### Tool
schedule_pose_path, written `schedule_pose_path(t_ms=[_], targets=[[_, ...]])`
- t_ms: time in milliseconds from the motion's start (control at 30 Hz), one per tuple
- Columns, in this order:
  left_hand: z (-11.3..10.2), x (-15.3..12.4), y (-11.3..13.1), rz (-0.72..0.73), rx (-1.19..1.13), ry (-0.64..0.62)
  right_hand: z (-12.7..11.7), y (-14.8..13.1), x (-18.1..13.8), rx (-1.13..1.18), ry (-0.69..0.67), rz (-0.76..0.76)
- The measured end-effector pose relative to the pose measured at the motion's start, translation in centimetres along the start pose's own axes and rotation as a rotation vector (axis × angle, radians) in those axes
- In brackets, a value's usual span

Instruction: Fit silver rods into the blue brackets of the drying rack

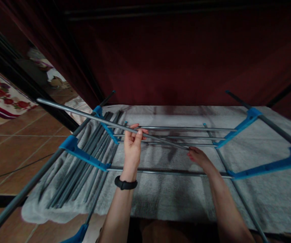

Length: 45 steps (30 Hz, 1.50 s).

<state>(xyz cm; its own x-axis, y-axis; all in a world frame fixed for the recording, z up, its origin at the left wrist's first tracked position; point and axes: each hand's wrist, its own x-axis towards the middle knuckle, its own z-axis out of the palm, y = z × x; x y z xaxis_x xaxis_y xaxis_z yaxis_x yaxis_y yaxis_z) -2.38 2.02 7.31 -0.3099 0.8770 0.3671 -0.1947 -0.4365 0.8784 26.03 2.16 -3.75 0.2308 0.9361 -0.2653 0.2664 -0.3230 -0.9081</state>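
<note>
My left hand [132, 143], with a black band on the wrist, is closed around a long grey metal rod [84, 115] that slants from upper left down to the right. My right hand [198, 157] pinches the rod's lower right end. Both hands hover over a rack frame of grey rods [170, 129] joined by blue plastic connectors [84, 155], lying on a grey towel-like mat [175, 195].
Several loose grey rods [84, 168] lie bundled on the mat's left side. More blue connectors [241, 126] and frame poles stand at the right. Tiled floor [21, 152] and a flowered cloth [0, 92] lie to the left; a dark red curtain [186, 50] hangs behind.
</note>
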Motion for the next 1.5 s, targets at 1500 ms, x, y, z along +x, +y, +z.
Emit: schedule_pose_path(t_ms=[1500], targets=[[2.1,-1.9,-2.1,-0.136,-0.008,-0.169,5.2,-4.0,-4.9,-0.972,-0.301,-0.488]])
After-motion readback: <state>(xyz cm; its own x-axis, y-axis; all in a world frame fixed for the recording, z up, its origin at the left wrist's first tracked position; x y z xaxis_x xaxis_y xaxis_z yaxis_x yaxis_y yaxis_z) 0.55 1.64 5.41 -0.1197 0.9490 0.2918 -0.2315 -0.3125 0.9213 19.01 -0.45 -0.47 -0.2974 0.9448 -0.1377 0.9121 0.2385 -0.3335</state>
